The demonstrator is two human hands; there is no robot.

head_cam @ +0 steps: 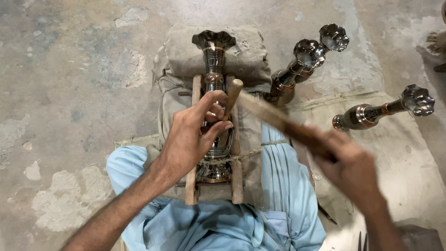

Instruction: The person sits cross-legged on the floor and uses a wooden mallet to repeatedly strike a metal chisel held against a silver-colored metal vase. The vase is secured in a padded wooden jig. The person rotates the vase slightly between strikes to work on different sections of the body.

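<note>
A shiny metal vase point(214, 56) with a fluted mouth lies in a wooden cradle point(236, 179) of two rails on a cloth-covered block point(251, 51), between my knees. My left hand point(190, 137) rests over the vase's body and pinches a short wooden-handled tool point(232, 95) upright against the metal. My right hand point(350, 162) grips a long wooden stick point(274, 116), blurred with motion, its far end close to the top of the tool.
Three more metal vases lie on the concrete floor at the right: two together point(302, 60) and one apart point(385, 109). Another person's bare foot point(436, 42) shows at the top right edge. Dark metal tools point(362, 241) poke in at the bottom right.
</note>
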